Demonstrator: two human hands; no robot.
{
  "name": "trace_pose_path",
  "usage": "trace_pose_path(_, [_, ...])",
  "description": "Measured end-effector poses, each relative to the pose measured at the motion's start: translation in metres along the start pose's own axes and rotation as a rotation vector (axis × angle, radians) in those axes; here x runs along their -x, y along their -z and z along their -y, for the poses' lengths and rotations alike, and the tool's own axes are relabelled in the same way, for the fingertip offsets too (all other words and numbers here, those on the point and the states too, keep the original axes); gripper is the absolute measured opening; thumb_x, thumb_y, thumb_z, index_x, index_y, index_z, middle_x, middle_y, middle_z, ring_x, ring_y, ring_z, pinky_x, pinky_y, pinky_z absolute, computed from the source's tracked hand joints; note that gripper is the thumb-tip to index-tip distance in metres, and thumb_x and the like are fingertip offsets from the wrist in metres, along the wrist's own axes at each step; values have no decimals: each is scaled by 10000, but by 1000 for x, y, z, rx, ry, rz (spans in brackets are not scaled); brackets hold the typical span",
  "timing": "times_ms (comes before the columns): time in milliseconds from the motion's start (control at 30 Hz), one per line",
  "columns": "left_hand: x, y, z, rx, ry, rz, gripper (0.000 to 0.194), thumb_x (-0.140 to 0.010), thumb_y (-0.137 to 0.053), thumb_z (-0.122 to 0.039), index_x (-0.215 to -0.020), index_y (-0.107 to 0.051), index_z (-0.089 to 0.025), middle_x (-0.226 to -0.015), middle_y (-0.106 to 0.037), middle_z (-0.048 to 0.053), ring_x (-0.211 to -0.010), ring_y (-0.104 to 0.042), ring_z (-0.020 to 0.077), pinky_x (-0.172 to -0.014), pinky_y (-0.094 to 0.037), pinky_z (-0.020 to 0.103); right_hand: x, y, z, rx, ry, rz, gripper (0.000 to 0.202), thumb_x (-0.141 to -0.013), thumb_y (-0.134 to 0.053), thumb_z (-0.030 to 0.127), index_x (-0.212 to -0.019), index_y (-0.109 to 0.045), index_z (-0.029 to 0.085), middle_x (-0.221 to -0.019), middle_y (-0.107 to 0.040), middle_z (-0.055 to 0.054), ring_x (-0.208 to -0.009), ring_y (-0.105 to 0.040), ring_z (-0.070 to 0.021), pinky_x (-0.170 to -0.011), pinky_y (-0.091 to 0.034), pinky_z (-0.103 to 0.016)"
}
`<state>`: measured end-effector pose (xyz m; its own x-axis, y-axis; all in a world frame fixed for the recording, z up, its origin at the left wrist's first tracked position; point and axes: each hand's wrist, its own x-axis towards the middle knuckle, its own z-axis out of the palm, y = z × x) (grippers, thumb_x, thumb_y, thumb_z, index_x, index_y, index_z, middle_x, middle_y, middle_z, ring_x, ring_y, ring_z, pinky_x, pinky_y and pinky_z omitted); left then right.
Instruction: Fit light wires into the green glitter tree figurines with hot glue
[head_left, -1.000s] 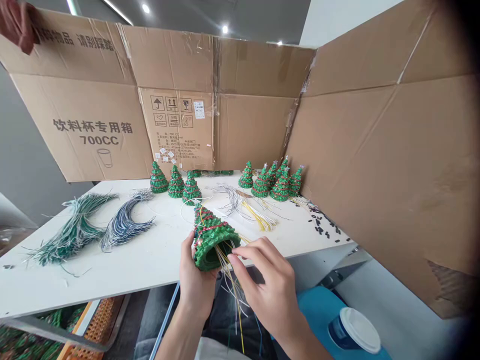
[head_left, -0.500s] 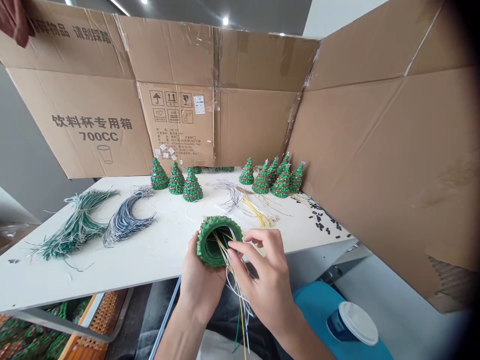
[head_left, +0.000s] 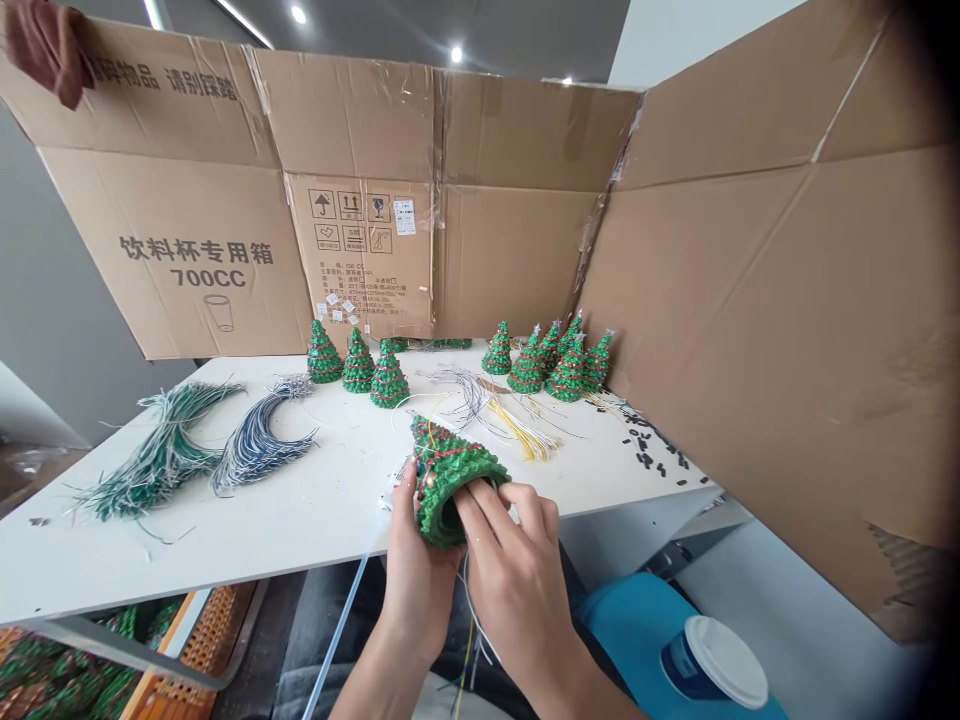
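My left hand is wrapped round a small decorated Christmas tree, which lies tilted with its hollow base turned toward me. My right hand has its fingers close together and reaching into that hollow, so the tips and whatever they hold are hidden. Thin white, yellow and green wires hang below the base between the hands, over the lap. On the table behind the held tree lies a loose bundle of white and yellow wires.
Several finished-looking trees stand at the back of the white table. Green and blue wire bundles lie at left, with black bits at right. Cardboard walls enclose the back. A lidded tub sits on a blue stool.
The tree has turned so its side and tip show, its opening now facing right. My right hand went from pinching wires at the opening to reaching inside it.
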<state>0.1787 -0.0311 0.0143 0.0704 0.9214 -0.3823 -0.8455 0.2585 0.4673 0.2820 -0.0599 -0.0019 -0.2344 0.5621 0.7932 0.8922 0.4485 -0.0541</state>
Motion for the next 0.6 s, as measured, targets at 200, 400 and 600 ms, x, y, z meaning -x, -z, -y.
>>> trace_pose_path(200, [4,2,5,-3,8,38,403,-1122,-680,-511,-1251,-870,-179,-1211,-889,90,-1042,-837,252,-1028,-659,340,5,-5,5,32,-42,6,298,-1111,-513,-9,-1254,-732,133,-1220,-763,-137,-992,-483,-323,-874,-399,-460])
trace_pose_path(400, [5,-1,6,55,68,38,423,-1122,-669,-515,-1164,-898,-162,-1115,-891,108,-1152,-837,301,-1132,-630,391,13,-15,8,11,-68,6,365,-1101,-481,5,-1378,-688,121,-1215,-674,-161,-1003,-494,-330,-894,-465,-467])
trace_pose_path(600, [4,0,7,49,54,62,380,-1101,-687,-492,-1171,-878,-171,-1120,-888,90,-1171,-831,314,-1142,-628,420,11,-13,13,-66,-119,22,370,-1076,-460,-10,-1315,-689,154,-1153,-626,-152,-935,-468,-314,-824,-506,-465])
